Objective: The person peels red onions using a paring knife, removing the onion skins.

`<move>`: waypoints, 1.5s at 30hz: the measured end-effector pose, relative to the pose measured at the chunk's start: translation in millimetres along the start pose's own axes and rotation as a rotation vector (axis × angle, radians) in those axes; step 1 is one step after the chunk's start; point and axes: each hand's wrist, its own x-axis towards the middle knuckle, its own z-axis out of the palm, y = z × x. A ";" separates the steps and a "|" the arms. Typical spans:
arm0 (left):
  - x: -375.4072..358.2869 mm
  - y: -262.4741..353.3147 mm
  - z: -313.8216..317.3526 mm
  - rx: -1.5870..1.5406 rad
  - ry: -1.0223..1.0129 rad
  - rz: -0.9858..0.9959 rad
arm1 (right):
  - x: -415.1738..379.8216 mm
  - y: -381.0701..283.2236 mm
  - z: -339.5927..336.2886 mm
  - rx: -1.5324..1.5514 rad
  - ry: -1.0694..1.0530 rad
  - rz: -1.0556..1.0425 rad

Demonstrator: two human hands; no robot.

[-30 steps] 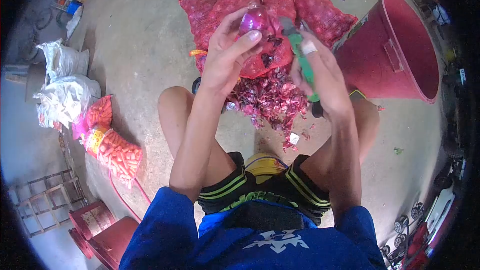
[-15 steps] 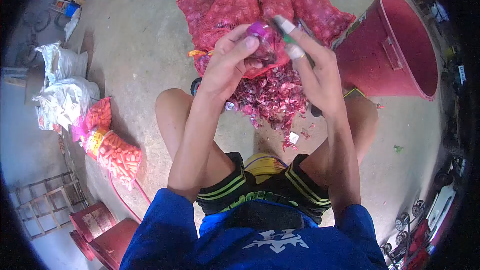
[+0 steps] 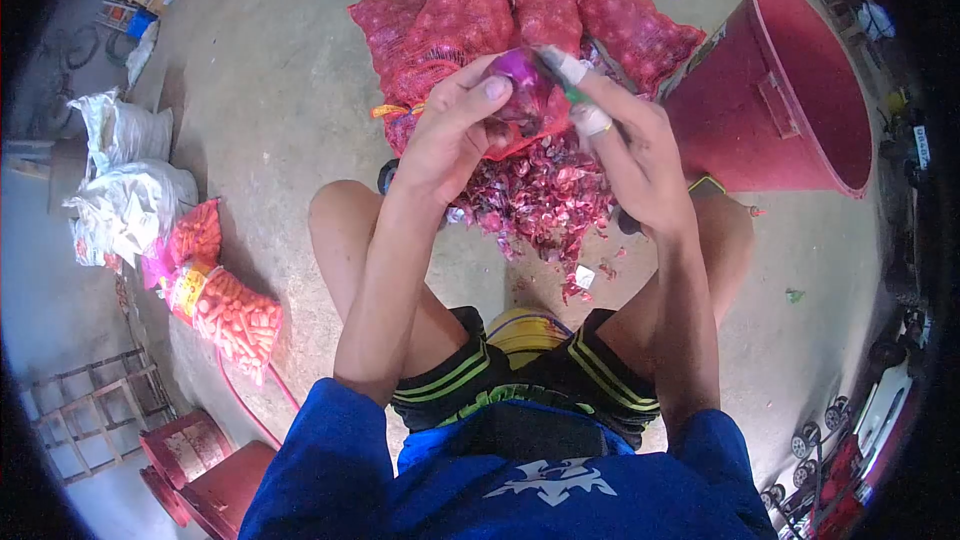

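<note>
My left hand (image 3: 447,135) is closed around a red onion (image 3: 522,75), thumb lying along its near side. Shiny purple skin shows on the upper part; the lower part is shadowed and blurred. My right hand (image 3: 640,155), with white tape on thumb and forefinger, is closed on a small knife (image 3: 572,93), of which only a blurred green part shows clearly. Its fingertips meet the onion's right side. Beneath both hands lies a heap of red onion skins (image 3: 545,190) on the floor. Red mesh sacks of onions (image 3: 465,20) lie just beyond.
A large red tub (image 3: 720,120) tilts at the right, beside my knee. White sacks (image 3: 140,185) and a bag of carrots (image 3: 235,310) stand at the left. Red containers (image 3: 225,485) are at lower left, wheeled items (image 3: 805,460) at lower right. I sit on something yellow (image 3: 528,332).
The right hand's fingers have come down and left against the onion. More bright purple skin shows on the onion. The left hand keeps its hold, and the view has shifted slightly.
</note>
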 end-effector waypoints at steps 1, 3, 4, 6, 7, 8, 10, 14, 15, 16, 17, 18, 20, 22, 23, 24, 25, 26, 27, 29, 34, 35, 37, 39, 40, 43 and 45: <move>0.2 0.4 0.0 0.002 -0.001 -0.001 | 0.0 1.5 -0.1 -0.004 0.032 0.027; 1.8 1.2 0.7 -0.053 -0.075 0.025 | -1.5 0.0 1.5 0.060 0.074 0.104; 2.6 1.2 1.8 -0.051 -0.078 0.024 | -1.3 -1.0 2.5 0.124 0.111 0.182; 3.0 0.0 5.6 -0.072 -0.086 0.074 | 2.1 -5.4 4.8 0.192 0.148 0.191; 3.4 -1.5 8.3 -0.069 -0.085 0.073 | 3.4 -6.9 6.6 0.260 0.182 0.201; 4.3 -3.5 11.5 -0.102 -0.051 0.094 | 3.5 -6.2 9.3 0.263 0.183 0.200; 7.6 -6.7 11.4 -0.134 -0.018 0.114 | 2.6 -3.5 13.8 0.276 0.193 0.141; 11.9 -12.0 7.2 -0.079 0.001 0.091 | 7.1 3.0 11.0 0.337 0.328 0.321; 14.3 -11.4 9.3 -0.109 0.036 0.081 | 5.5 4.7 7.5 0.459 0.335 0.343; 16.2 -14.2 13.4 -0.113 0.030 0.076 | 3.1 6.0 4.5 0.579 0.345 0.368; 16.9 -19.6 18.8 -0.172 0.106 0.042 | 2.6 7.0 5.5 0.575 0.351 0.371; 17.9 -24.9 22.9 -0.231 0.187 0.010 | 4.4 8.4 9.3 0.545 0.384 0.411; 17.4 -35.1 19.5 -0.174 0.211 -0.005 | 5.2 10.7 13.7 0.518 0.418 0.458; 19.1 -32.6 21.2 -0.354 0.121 -0.071 | 5.4 12.2 12.7 0.410 0.392 0.459; 20.8 -31.7 23.5 -0.330 0.132 -0.059 | 5.5 14.3 13.2 0.412 0.392 0.455; 21.4 -33.3 25.8 -0.327 0.133 -0.057 | 4.9 16.7 14.8 0.394 0.377 0.387; 21.9 -36.2 28.7 -0.137 0.160 0.015 | 4.7 17.8 16.0 0.375 0.362 0.320; 22.3 -38.4 30.6 0.053 0.186 0.085 | 4.1 17.1 15.2 0.376 0.361 0.320; 23.3 -36.2 34.7 0.059 0.239 0.076 | 4.5 12.1 13.1 0.371 0.357 0.344; 21.2 -32.6 32.9 0.100 0.221 0.107 | 3.8 10.5 9.9 0.366 0.351 0.372; 16.3 -20.3 30.1 0.257 0.120 0.236 | 1.9 22.8 -6.8 0.353 0.436 0.378; 15.4 -19.4 27.6 0.196 0.085 0.213 | 1.3 22.9 -7.4 0.353 0.436 0.377; 13.0 -18.1 22.5 0.136 0.050 0.190 | 0.8 22.4 -8.0 0.359 0.461 0.413; 9.0 -17.4 18.0 -0.111 -0.035 0.102 | 2.0 24.3 -8.0 0.363 0.482 0.422; 7.8 -17.8 16.6 -0.109 -0.035 0.105 | 3.4 23.9 -7.3 0.366 0.502 0.431; 6.2 -17.8 11.5 -0.299 -0.009 0.106 | 2.1 3.0 -6.8 0.192 0.367 0.384; 6.8 -16.4 6.7 -0.357 0.022 0.088 | 0.1 -7.8 2.2 0.218 0.276 0.257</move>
